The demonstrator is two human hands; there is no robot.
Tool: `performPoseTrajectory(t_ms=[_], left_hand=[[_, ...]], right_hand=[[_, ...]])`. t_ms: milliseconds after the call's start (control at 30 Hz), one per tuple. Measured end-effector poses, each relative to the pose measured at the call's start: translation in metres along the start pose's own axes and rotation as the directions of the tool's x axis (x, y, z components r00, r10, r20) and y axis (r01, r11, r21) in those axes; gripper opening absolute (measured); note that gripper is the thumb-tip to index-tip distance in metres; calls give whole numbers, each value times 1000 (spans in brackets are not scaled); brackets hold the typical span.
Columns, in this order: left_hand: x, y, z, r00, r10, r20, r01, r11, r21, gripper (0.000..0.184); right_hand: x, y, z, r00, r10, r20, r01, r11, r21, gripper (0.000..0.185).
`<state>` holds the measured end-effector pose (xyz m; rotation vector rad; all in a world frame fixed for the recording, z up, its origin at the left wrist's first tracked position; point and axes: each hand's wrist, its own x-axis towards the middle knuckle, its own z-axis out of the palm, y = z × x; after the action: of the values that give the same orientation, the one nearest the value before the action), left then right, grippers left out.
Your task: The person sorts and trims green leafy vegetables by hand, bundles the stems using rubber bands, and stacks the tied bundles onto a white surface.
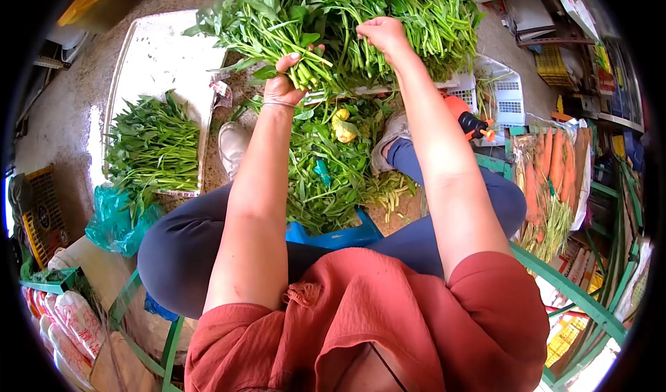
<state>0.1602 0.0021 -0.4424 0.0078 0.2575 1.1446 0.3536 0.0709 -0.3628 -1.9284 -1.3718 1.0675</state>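
Note:
My left hand is wrapped round a bunch of leafy greens with long hollow-looking stems, like water spinach; the cut ends point towards me. To its right, my right hand is closed in a pinch over a large pile of the same greens. What its fingertips hold, if anything, is hidden. Below and between my forearms, loose leaves and stems lie on the ground, with yellowed leaves and a teal strip among them.
A white board on the left carries a stack of greens. Next to it is a teal plastic bag. Carrots and an orange-and-black bottle nozzle are on the right. A blue plastic stool is between my legs.

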Motion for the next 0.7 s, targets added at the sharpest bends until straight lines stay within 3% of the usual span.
performPoseTrajectory(t_ms=[100, 233, 300, 400, 567, 633, 700], left_hand=[[-4, -8, -2, 999, -13, -34, 12, 1000, -26, 39], [-9, -6, -3, 997, -20, -77, 31, 990, 138, 49], [-9, -3, -3, 996, -70, -50, 77, 983, 165, 50], [-9, -4, 1, 999, 5, -53, 8, 970, 244, 49], [-6, -10, 9, 986, -91, -137, 124, 960, 253, 41], [-9, -12, 23, 993, -84, -78, 103, 956, 276, 36], [-9, -9, 24, 991, -107, -86, 126, 954, 273, 38]], right_hand=[[-11, -5, 0, 988, 146, 48, -150, 983, 103, 12], [-9, 6, 36, 990, 106, -98, -133, 930, -342, 21], [-8, 11, 42, 988, 25, -150, -82, 918, -387, 27], [-13, 8, 43, 951, -83, -298, -20, 945, -326, 25], [-22, -3, 42, 966, -182, -183, 130, 956, -264, 26], [-28, -10, 50, 999, 30, 20, -32, 997, 71, 22], [-34, -10, 50, 998, 41, 37, -43, 998, 50, 19]])
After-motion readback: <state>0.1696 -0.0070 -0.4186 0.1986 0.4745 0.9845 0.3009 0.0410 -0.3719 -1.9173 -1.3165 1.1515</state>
